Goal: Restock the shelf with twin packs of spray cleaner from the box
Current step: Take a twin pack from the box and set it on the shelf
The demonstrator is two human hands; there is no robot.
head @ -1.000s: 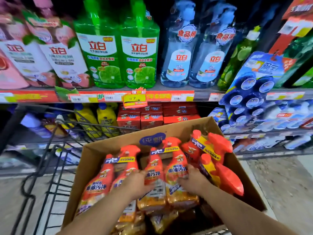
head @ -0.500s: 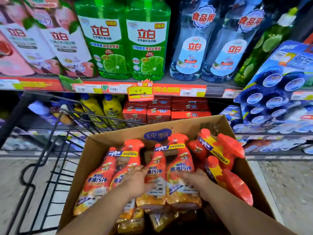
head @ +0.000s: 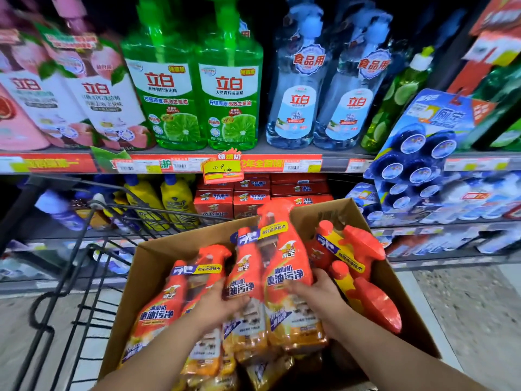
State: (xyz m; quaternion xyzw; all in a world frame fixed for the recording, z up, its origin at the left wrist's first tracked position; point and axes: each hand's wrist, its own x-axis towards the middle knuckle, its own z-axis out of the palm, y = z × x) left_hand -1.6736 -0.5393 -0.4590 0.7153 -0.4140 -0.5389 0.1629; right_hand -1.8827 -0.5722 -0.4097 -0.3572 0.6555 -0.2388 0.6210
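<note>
At the box (head: 324,218) — left hand (head: 217,303), right hand (head: 321,297) grip twin pack (head: 270,266).

- The twin pack (head: 282,280) in front of you is wrapped in glossy, crinkled plastic film; its spray heads are smooth orange plastic.
- The box (head: 152,266) is plain, matt brown cardboard.
- The cart (head: 19,211) to your left is metal bar and wire with a black coat.
- The green bottles (head: 194,114) above are shiny, see-through plastic with smooth printed labels.
- The floor (head: 465,306) looks speckled and rough.
</note>
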